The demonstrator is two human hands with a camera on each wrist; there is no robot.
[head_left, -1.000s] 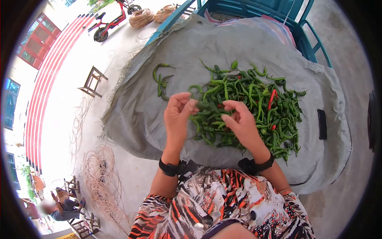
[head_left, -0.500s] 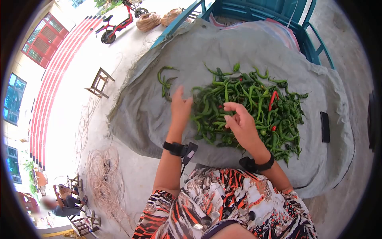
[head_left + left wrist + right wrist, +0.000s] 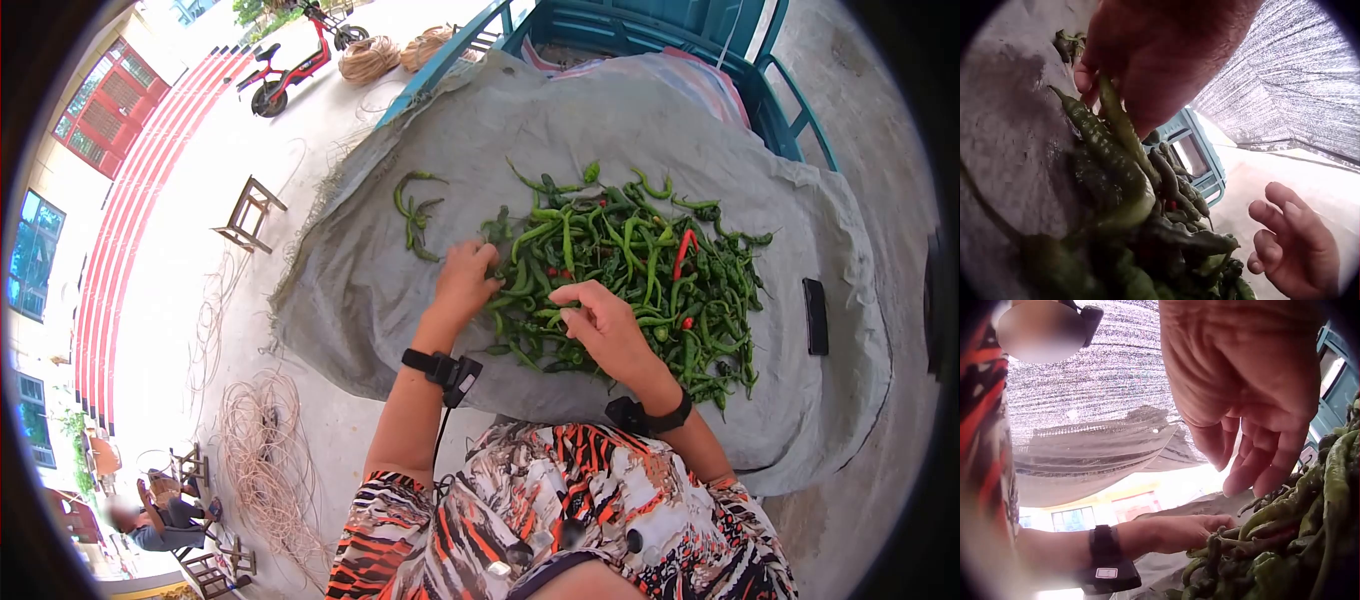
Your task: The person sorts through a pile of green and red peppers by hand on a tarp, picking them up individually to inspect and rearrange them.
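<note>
A broad heap of green chili peppers (image 3: 600,250), with a few red ones, lies on a grey cloth (image 3: 360,300). My left hand (image 3: 466,285) is at the heap's left edge, fingers bent down. In the left wrist view its fingertips pinch the end of a green chili pepper (image 3: 1124,134); the thumb is hidden. Over the near part of the heap hovers my right hand (image 3: 608,325), its fingers loosely bent and holding nothing; in the right wrist view they hang above the peppers. Several chili peppers (image 3: 411,210) lie apart, up and left of my left hand.
A black phone (image 3: 816,316) lies on the cloth, right of the heap. Behind it stands a blue metal cart bed (image 3: 640,25). On the ground to the left are a small wooden stool (image 3: 252,212), tangled cane strands (image 3: 265,450) and a red scooter (image 3: 300,65). A person (image 3: 165,520) sits at lower left.
My left hand went from above the heap toward the left with fingers parted, then came down onto the heap's left edge. The right hand has stayed nearly in place.
</note>
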